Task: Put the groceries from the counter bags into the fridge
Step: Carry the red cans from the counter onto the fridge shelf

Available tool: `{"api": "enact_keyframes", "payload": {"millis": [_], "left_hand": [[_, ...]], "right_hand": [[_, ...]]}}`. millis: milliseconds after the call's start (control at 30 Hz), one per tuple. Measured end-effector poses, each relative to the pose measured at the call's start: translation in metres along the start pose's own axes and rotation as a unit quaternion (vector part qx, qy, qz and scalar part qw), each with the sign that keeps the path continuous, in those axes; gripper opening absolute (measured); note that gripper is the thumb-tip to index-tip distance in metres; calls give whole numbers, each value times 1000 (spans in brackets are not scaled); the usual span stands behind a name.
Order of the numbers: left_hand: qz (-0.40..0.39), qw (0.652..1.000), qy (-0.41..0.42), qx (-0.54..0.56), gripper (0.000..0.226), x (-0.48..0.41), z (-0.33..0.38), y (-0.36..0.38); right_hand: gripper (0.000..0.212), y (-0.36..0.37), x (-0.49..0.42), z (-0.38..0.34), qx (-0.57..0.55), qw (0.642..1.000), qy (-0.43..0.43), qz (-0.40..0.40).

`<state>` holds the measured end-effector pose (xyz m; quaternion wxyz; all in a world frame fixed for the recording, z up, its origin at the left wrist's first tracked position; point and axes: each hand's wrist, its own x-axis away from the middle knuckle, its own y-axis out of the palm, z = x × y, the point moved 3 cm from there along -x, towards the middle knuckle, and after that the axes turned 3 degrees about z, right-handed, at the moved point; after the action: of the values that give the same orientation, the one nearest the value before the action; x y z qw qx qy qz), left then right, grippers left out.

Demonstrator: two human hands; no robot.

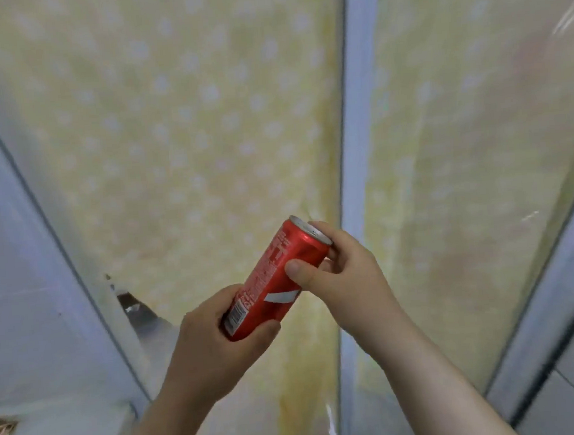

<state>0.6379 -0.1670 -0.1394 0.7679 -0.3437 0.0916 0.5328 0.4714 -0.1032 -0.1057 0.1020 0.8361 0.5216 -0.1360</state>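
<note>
**Item:** red soda can (pixel 276 280), slim, tilted, silver top end up and away from the person, barcode end low.

**Location:** in the air between both hands, in front of two closed panels (pixel 185 122) covered in pale yellow dotted film, probably the fridge doors. It touches neither panel.

**Left hand** (pixel 216 346): fingers curled round the lower end of the can, thumb under the base edge. Firm wrap.

**Right hand** (pixel 345 274): thumb (pixel 298 271) pressed on the can's side just below the shoulder, fingertips over the top rim behind it. This is a light pinch, not a wrap.

**Beyond the fingertips:** a grey upright strip (pixel 352 143) between the two panels. A torn patch in the film (pixel 131 305) sits left of the left-hand knuckles.

**Risks, as judged:**
- Both hands are taken up and the panels look shut, so one hand must let go to open a door. The can would then hang from a single end grip.
- If the left hand releases, only the rim pinch is left. The smooth metal could swing or slide out.
- A drop would dent the can and shake its contents.
- A door pulled open could knock the can, which is held close in front.
</note>
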Motion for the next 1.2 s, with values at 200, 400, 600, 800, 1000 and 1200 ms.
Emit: {"api": "enact_keyframes", "payload": {"millis": [200, 400, 600, 800, 1000, 1200], "left_hand": [[-99, 989, 51, 100, 42, -25, 64, 113], [-208, 958, 96, 172, 41, -44, 116, 219], [-292, 912, 152, 246, 44, -70, 159, 309], [-358, 859, 188, 313, 41, -103, 192, 378], [-420, 809, 189, 365, 46, -124, 212, 445], [-455, 774, 189, 398, 34, -124, 250, 502]], "right_hand": [[37, -129, 30, -30, 40, 988, -12, 146], [39, -229, 64, -47, 91, 957, -30, 275], [47, -302, 76, -59, 154, 905, -33, 394], [37, -349, 67, -69, 196, 861, -37, 467], [61, -389, 54, -66, 224, 805, -30, 549], [69, -432, 58, -80, 282, 755, -19, 592]]}}
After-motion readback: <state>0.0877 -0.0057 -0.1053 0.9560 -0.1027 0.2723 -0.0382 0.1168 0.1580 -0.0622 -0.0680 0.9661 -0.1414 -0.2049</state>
